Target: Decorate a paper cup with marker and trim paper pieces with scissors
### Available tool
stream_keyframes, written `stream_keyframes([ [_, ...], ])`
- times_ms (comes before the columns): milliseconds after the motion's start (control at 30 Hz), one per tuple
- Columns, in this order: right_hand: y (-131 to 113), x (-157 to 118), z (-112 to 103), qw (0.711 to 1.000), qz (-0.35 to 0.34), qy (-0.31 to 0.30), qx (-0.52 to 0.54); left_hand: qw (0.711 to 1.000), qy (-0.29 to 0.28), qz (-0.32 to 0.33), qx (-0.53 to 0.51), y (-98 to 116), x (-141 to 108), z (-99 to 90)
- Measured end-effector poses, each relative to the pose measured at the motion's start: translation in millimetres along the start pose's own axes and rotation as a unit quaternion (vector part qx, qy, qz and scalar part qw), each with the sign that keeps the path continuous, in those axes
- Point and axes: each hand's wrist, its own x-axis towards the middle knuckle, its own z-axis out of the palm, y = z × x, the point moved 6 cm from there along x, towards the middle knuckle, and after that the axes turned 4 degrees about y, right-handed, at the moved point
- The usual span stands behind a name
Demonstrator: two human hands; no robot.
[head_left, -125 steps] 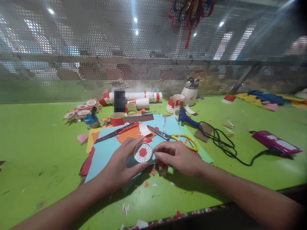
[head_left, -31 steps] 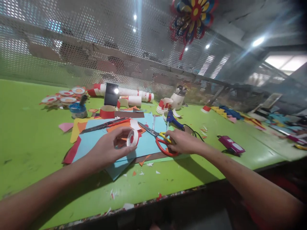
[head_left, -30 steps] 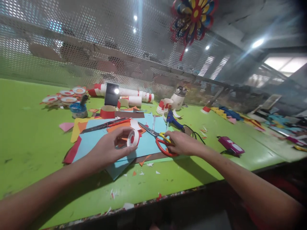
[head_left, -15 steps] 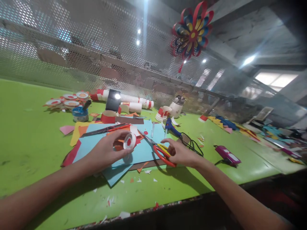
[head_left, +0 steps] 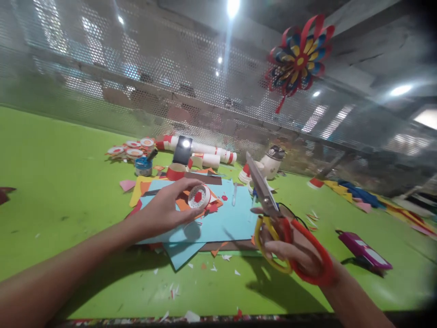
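Between the thumb and fingers of my left hand [head_left: 170,205] is a small white paper cup piece [head_left: 199,197], its round bottom facing me with a red shape in the middle. It is held above light blue paper sheets [head_left: 218,228]. My right hand [head_left: 297,250] has its fingers through the red and yellow handles of a pair of scissors [head_left: 269,200]. The scissors are raised off the table, blades together and pointing up and away. Small red and orange paper pieces [head_left: 213,207] lie on the blue sheet behind the cup piece.
On the green table [head_left: 85,273] stand a glue jar [head_left: 143,166], a red paper ring [head_left: 175,171] and a white container [head_left: 272,163]. A purple device [head_left: 365,250] lies at the right. White paper scraps [head_left: 191,315] lie along the front edge. A paper flower [head_left: 300,60] hangs above.
My right hand has lifted the scissors off the blue paper, with fingers now through the handles. My left hand still holds the cup piece, its bottom turned more toward me. The view has shifted left.
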Motion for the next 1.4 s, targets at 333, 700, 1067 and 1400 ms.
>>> stream_keyframes([
  [333,-1,41,1,0.993,-0.029,-0.048,-0.103,0.994,-0.008,0.043,0.099,5,5,-18.1],
  [700,17,28,8,0.981,-0.009,-0.082,-0.176,0.99,-0.044,0.033,0.131,2,5,-19.5],
  [1067,11,24,27,0.966,-0.018,-0.128,-0.225,0.989,-0.075,0.034,0.122,0,1,-14.2],
  [1400,12,20,32,0.968,-0.04,-0.133,-0.21,0.987,-0.107,0.033,0.111,4,3,-16.8],
])
